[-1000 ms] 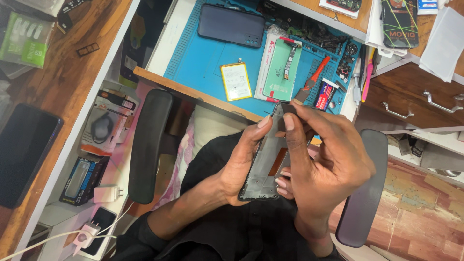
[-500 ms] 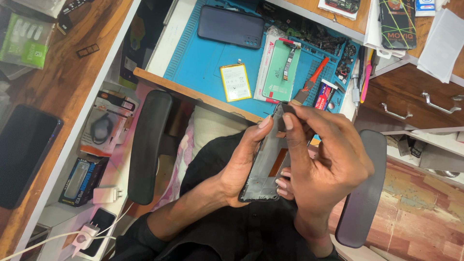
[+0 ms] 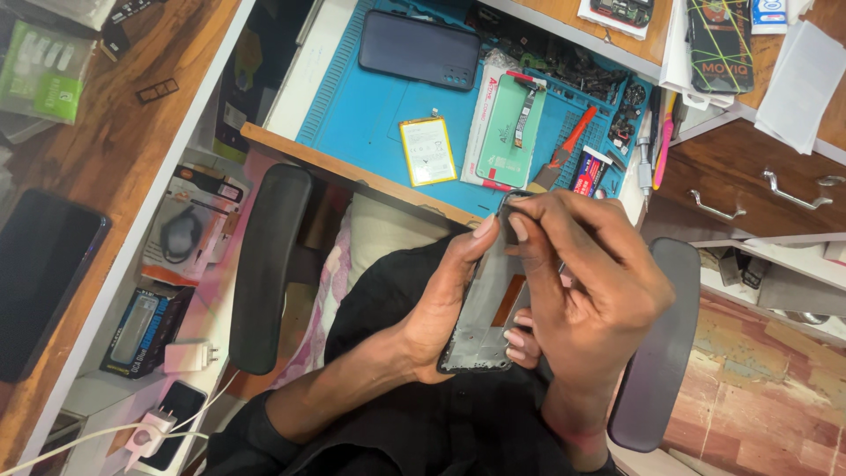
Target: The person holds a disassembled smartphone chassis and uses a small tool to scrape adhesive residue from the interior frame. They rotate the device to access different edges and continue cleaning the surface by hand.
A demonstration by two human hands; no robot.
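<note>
Both hands hold an opened phone frame over the lap, below the worktop's near edge.

The left hand (image 3: pixel 441 322) has its grip clamped along the frame (image 3: pixel 485 326)'s long side; the right hand (image 3: pixel 586 300) pinches the top end with its fingertips (image 3: pixel 520 227). The frame looks light, thin, stiff and fragile, best held by its edges. On the blue mat (image 3: pixel 361 115) lie a yellow-white battery (image 3: pixel 428 150), a green back cover (image 3: pixel 511 132) and a dark phone (image 3: pixel 419 49). A green package (image 3: pixel 48 75) sits at the left worktop's far corner.
</note>
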